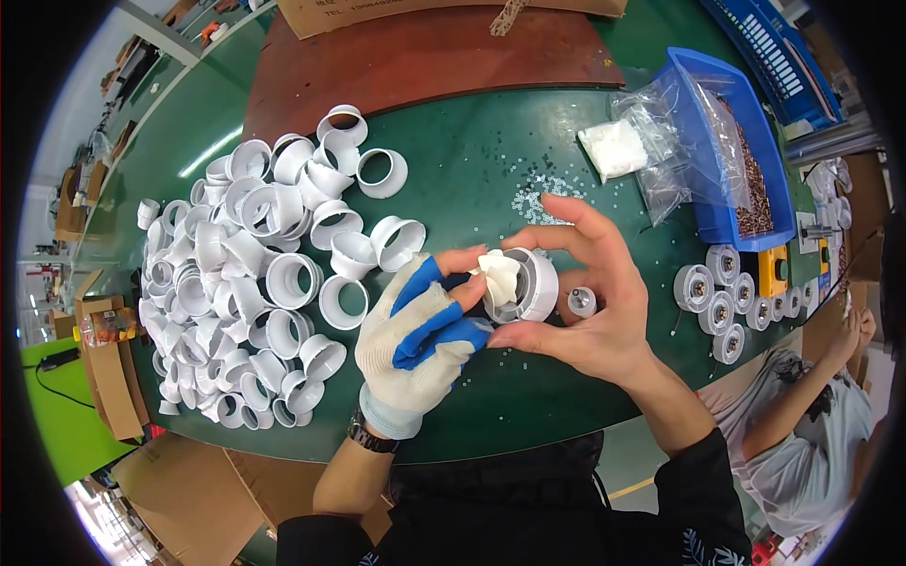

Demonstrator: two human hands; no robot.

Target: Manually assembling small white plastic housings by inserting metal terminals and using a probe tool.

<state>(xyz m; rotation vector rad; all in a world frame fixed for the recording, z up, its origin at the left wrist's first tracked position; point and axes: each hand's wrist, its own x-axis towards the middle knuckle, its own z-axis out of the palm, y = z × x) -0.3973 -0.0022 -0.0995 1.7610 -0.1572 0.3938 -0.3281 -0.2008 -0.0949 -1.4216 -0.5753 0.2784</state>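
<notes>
My left hand (411,344), in a white and blue work glove with some bare fingertips, pinches a cream-coloured bladed impeller (500,279). The impeller sits at the mouth of a white round plastic housing (540,288), tilted toward my left. My bare right hand (604,311) grips that housing between thumb and fingers, with the index finger raised. A small white round part (581,302) with a metal centre shows against the right palm; whether it is held or joined to the housing I cannot tell. My two hands nearly meet over the green table (472,406).
A big heap of white plastic rings (250,203) covers the table's left. Small clear washers (547,196) lie scattered beyond my hands. At right are a plastic bag (618,149), a blue bin (703,212) of copper-coloured parts and several white assemblies (721,311). Another person (812,434) sits at far right.
</notes>
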